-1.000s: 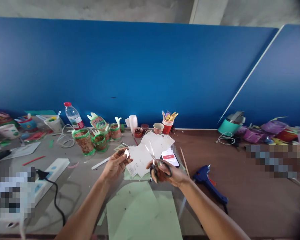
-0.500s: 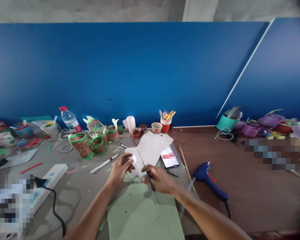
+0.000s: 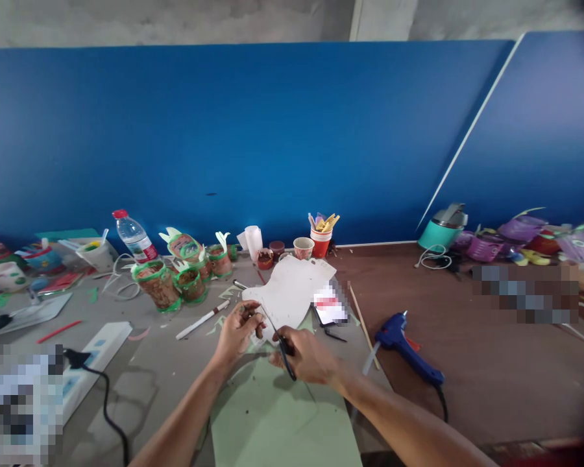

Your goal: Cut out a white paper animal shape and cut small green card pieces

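Left hand point(image 3: 238, 329) pinches tight; right hand point(image 3: 307, 355) grips scissors point(image 3: 285, 358).

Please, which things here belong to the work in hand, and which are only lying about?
In the work: scissors in the right hand; something too small to make out, pinched in the left hand; perhaps the white paper.

Apparently unused: glue gun, phone, bottle, power strip, wooden stick.

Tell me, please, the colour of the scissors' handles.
The handles are black, clearest in the head view.
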The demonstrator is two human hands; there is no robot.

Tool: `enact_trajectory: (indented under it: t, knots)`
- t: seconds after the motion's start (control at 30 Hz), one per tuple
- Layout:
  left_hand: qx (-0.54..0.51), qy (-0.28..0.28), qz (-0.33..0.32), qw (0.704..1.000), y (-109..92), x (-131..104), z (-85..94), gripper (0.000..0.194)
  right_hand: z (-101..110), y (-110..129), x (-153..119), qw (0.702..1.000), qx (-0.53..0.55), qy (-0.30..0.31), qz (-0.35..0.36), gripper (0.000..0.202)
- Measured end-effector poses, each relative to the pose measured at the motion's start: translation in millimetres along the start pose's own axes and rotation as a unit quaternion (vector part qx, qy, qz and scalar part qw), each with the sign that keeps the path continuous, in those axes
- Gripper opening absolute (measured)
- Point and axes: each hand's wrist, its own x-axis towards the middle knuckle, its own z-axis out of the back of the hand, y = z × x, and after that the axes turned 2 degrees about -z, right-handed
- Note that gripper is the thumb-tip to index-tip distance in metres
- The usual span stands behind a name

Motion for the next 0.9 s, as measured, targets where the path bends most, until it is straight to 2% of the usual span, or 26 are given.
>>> enact_trajectory:
  t: [0.2, 0.47, 0.9]
  knots:
    - [-0.017, 0.006, 0.01, 1.0, 2, 0, -2.0, 0.043, -3, -3, 3, 1.0, 0.024, -0.002, 0.001, 0.027]
    - [0.014, 0.0, 0.019, 1.0, -1, -3, -4.0, 0.039, -3, -7, 3, 1.0, 0.018, -0.007, 0.003, 0.027]
    - [0.023, -0.007, 0.004, 1.0, 8, -3, 2.2, 0.035, -6, -9, 4, 1.0, 0.016, -0.013, -0.005, 0.025]
